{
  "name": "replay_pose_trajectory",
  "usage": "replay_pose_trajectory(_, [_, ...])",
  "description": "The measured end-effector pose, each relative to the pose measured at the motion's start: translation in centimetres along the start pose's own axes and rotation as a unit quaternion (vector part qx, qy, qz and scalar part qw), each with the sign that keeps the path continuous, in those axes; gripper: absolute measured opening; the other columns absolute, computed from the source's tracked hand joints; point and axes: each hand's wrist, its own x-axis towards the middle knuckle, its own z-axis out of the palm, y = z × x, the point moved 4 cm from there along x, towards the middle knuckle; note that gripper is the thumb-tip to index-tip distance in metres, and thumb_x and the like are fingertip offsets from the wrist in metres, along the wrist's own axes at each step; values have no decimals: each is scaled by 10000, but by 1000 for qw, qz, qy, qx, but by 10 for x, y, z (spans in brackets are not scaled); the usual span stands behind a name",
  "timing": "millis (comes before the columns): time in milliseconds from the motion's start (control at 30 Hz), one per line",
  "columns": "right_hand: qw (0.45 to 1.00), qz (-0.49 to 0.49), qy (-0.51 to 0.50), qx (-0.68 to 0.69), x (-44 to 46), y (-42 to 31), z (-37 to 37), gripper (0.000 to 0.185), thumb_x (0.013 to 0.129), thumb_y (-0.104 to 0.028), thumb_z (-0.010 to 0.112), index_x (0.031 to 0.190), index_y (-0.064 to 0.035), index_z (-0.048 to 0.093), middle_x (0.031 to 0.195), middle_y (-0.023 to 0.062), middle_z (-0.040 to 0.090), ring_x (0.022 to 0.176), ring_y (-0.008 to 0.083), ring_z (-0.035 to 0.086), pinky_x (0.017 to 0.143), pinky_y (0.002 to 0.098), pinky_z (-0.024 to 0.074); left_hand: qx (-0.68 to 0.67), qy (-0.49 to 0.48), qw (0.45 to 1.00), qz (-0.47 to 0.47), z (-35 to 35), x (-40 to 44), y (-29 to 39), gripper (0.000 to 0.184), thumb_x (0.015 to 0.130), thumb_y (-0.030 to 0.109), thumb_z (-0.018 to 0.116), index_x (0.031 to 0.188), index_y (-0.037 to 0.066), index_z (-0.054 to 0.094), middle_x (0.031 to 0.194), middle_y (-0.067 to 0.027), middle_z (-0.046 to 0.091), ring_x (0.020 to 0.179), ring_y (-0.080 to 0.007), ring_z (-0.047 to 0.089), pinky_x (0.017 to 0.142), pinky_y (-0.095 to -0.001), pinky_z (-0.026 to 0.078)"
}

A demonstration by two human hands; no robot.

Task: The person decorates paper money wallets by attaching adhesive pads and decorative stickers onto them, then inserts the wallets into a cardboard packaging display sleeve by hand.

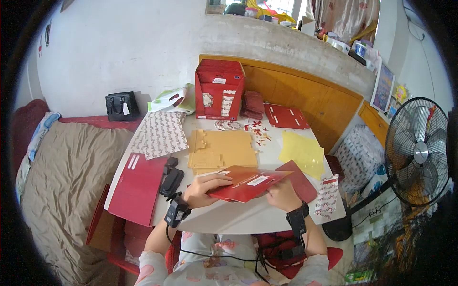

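A flat red card piece (pixel 245 185) with a white label is held tilted above the table's front part. My left hand (pixel 206 189) grips its left end, with the fingers over the top face. At its right end my right hand (pixel 282 194) holds it from below, the fingertips partly hidden by the card. Behind it lie stacked tan card sheets (pixel 229 147). A dark red flat piece (pixel 298 181) lies to the right, beside a yellow sheet (pixel 303 153).
On the white table (pixel 205 224) are a large red box (pixel 219 90), patterned sheets (pixel 164 133), a red sheet (pixel 136 190), black devices (pixel 171 182), small scraps (pixel 259 133) and a patterned strip (pixel 327 195). A fan (pixel 420 151) stands at the right.
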Motion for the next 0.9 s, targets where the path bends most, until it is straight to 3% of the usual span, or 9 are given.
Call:
replay_pose_trajectory(267, [988,102,-32,115,-5,10,7,257,646,-95,552,896,-49,587,855,126,599,839,304,559,737,421,440,2,-39,999,24,6,6,0,459,582,94,724,1004,27,557,1050,-142,555,941,-292,553,811,-355,455])
replay_pose_trajectory(367, [980,147,-34,130,-17,25,14,232,636,-72,547,861,-39,595,823,127,602,816,319,560,720,413,440,89,16,994,53,-8,7,3,505,576,132,746,1025,23,541,1062,-138,550,963,-300,540,824,-380,436])
replay_pose_trajectory(433, [979,156,-22,126,-27,39,15,207,658,-67,555,858,-34,600,819,127,608,809,313,567,717,392,442,165,172,971,37,-35,6,5,594,556,184,773,1062,10,514,1061,-153,546,978,-327,524,856,-402,403])
replay_pose_trajectory(500, [978,167,-9,122,-30,45,15,183,680,-62,562,855,-29,605,815,127,614,802,308,575,714,371,444,143,208,967,19,-36,-1,-13,745,541,205,787,1156,-10,428,1119,-172,505,1049,-319,481,900,-401,359])
replay_pose_trajectory(567, [951,169,110,235,-22,35,-4,237,736,-78,613,953,3,565,927,98,607,884,185,560,771,288,422,-18,272,957,-94,-31,-9,-36,861,556,196,782,1245,-8,308,1186,-181,442,1106,-289,434,933,-387,327])
replay_pose_trajectory(600, [921,230,104,296,-22,33,-5,294,760,-107,612,1015,16,532,971,80,595,897,145,541,782,270,412,-44,230,965,-115,-16,-17,-59,874,607,177,756,1280,-5,228,1226,-167,396,1140,-260,394,954,-379,305])
replay_pose_trajectory(700, [866,289,90,399,-18,28,-5,193,793,-123,586,940,2,586,917,84,622,844,150,569,736,286,433,-367,141,900,-189,20,-10,-66,696,711,127,689,1257,-1,277,1172,-133,451,1104,-195,426,939,-351,337])
replay_pose_trajectory(833, [817,316,65,478,-22,29,12,251,799,-131,591,1009,2,553,979,57,599,881,134,547,762,282,427,-273,78,919,-274,35,-8,-62,641,724,115,682,1233,-2,310,1103,-113,513,1023,-158,492,878,-312,401])
replay_pose_trajectory(900, [784,336,32,520,-22,25,10,293,799,-122,587,1052,11,524,1020,67,582,908,136,538,783,279,419,-366,125,874,-295,36,-7,-64,627,717,112,688,1217,-6,328,1056,-98,547,950,-138,533,824,-279,441])
